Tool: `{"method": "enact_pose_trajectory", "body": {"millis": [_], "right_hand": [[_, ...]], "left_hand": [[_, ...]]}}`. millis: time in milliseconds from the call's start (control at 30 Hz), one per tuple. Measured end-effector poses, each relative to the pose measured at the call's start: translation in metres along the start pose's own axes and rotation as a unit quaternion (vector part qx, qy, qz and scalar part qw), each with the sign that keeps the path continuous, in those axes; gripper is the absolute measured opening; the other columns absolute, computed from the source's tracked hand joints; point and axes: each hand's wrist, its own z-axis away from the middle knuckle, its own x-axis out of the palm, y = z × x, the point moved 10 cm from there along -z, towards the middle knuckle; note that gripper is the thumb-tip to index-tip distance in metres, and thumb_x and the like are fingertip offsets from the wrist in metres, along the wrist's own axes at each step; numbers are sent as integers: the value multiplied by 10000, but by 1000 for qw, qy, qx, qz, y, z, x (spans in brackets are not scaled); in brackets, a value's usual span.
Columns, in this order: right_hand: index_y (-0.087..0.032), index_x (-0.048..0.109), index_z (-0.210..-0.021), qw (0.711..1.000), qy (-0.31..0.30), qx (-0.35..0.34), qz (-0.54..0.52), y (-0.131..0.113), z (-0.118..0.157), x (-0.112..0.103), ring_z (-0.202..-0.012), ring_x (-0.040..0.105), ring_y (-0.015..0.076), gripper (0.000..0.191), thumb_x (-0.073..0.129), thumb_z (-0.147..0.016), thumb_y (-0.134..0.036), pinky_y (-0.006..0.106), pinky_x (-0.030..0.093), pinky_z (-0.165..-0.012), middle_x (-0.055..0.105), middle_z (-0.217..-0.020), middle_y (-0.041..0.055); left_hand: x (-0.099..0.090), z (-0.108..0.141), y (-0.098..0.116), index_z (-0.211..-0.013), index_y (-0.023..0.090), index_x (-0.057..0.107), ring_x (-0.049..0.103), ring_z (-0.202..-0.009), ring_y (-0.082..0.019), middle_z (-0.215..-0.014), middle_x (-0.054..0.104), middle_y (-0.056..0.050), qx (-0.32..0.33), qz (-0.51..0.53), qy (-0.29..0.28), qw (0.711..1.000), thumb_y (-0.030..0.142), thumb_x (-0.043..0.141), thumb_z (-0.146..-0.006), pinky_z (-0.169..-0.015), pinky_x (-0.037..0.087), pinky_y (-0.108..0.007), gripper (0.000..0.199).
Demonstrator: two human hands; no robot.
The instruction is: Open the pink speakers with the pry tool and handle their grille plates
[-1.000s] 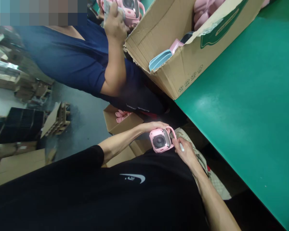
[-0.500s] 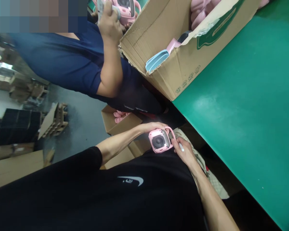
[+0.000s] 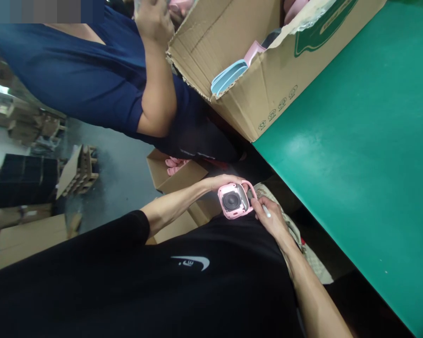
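Observation:
A small pink speaker [image 3: 231,201] with a round dark cone and a looped pink handle is held close in front of my black shirt. My left hand [image 3: 227,181] is closed around its far-left side, with the fingertips partly hidden behind it. Closed at the handle's near end is my right hand [image 3: 272,217], its thumb and forefinger against the handle. A thin white-ended stick-like tool [image 3: 266,211] pokes out of that same hand. The tool's other end is hidden, so its kind is unclear.
A large cardboard box [image 3: 239,103] with light-blue and pink parts stands on the green table [image 3: 356,155]. A co-worker's hand [image 3: 154,21] is at the top left. Below, a floor carton [image 3: 172,180] holds pink pieces. Wooden pallets [image 3: 79,171] lie farther left.
The camera view has shifted slightly, and the co-worker's hand with a pink speaker sits higher, partly out of frame. The pink speaker in my hands has tilted a little; both hands keep their hold.

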Motion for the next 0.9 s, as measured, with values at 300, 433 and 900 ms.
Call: {"method": "enact_pose_trajectory", "body": {"millis": [300,433,900], "right_hand": [[-280,575,-654,1000,-5,24,-10,6,-2,2,-589,641,228,462,605,-979,-608,356,471,-651,699,-583,2],[-276,568,-651,1000,-4,21,-17,7,-2,2,-583,640,221,465,612,-982,-600,348,480,-660,690,-579,-3],[-272,568,-662,1000,-8,20,-19,10,-2,3,-570,623,206,487,599,-979,-641,324,447,-621,683,-577,-11]], "left_hand": [[0,-1,3,-955,104,772,680,-715,-211,-866,740,-109,4,-12,6,1000,471,729,-837,-656,546,-299,388],[0,0,3,-940,106,774,671,-702,-198,-852,738,-94,-3,-15,15,1000,435,732,-842,-656,547,-289,346],[3,-1,1,-959,116,768,737,-785,-231,-954,798,-123,-12,-9,-3,1000,490,732,-852,-725,579,-309,390]]}}
